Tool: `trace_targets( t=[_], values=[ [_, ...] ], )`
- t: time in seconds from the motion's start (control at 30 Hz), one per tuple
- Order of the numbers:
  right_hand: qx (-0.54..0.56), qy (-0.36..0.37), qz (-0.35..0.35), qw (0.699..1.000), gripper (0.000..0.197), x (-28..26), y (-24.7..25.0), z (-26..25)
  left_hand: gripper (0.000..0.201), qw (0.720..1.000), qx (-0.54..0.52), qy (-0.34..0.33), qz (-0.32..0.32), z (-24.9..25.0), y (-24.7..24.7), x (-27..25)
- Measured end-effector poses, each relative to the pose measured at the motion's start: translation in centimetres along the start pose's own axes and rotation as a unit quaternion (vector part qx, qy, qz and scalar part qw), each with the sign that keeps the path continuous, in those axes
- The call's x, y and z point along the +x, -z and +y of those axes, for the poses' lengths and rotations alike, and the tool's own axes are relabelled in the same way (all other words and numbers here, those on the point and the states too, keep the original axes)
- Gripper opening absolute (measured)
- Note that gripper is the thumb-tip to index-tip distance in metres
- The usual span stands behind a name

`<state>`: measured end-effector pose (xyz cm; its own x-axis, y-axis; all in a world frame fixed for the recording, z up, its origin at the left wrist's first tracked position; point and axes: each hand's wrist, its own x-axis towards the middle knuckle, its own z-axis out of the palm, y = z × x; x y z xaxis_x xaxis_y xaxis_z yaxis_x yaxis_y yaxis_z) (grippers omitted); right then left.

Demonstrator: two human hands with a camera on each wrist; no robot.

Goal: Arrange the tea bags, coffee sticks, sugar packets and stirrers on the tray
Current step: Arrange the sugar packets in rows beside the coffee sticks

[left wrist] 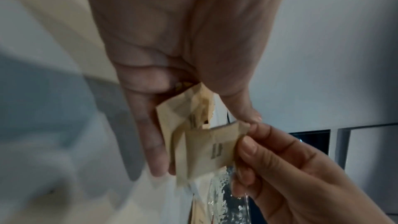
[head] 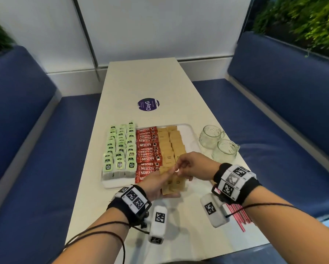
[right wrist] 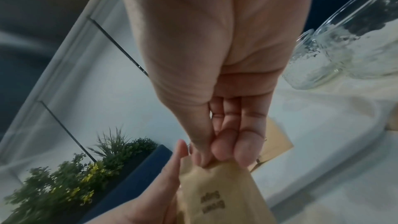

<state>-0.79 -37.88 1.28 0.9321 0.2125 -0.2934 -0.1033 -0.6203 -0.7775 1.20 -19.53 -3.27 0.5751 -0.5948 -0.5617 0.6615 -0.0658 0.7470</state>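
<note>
A white tray (head: 188, 130) carries rows of green tea bags (head: 119, 149), red coffee sticks (head: 147, 149) and brown sugar packets (head: 171, 143). Over the tray's front edge my left hand (head: 165, 180) holds a small stack of sugar packets (left wrist: 172, 122) between thumb and fingers. My right hand (head: 178, 168) pinches the top corner of the outermost packet (left wrist: 211, 149) of that stack, also seen as the brown packet (right wrist: 219, 193) in the right wrist view. Pink stirrers (head: 239, 216) lie on the table under my right wrist, partly hidden by it.
Two glass mugs (head: 211, 137) (head: 225, 151) stand right of the tray, close to my right hand. A purple round sticker (head: 148, 104) lies beyond the tray. Blue benches (head: 293, 115) flank the narrow table (head: 144, 79), whose right edge runs near the stirrers.
</note>
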Motion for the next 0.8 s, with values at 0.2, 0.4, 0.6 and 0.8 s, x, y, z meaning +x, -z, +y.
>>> trace_targets(
  t=[0.2,0.4,0.6,0.8],
  values=[
    [0.05,-0.012,0.084,0.995,0.013,0.3,0.9,0.1,0.06,0.998,0.047,-0.039,-0.027,1.4,-1.0,0.9],
    [-0.1,-0.153,0.177,0.967,0.014,-1.6,4.2,3.9,0.027,0.996,0.07,-0.031,0.034,3.0,-0.8,1.4],
    [-0.243,-0.267,0.137,0.922,0.03,-2.3,3.8,5.1,0.023,0.995,0.036,-0.018,0.092,3.4,-0.1,1.9],
    [-0.225,-0.307,0.127,0.916,0.036,-1.7,2.0,5.6,0.025,0.995,0.029,-0.052,0.086,4.5,1.4,1.7]
  ],
)
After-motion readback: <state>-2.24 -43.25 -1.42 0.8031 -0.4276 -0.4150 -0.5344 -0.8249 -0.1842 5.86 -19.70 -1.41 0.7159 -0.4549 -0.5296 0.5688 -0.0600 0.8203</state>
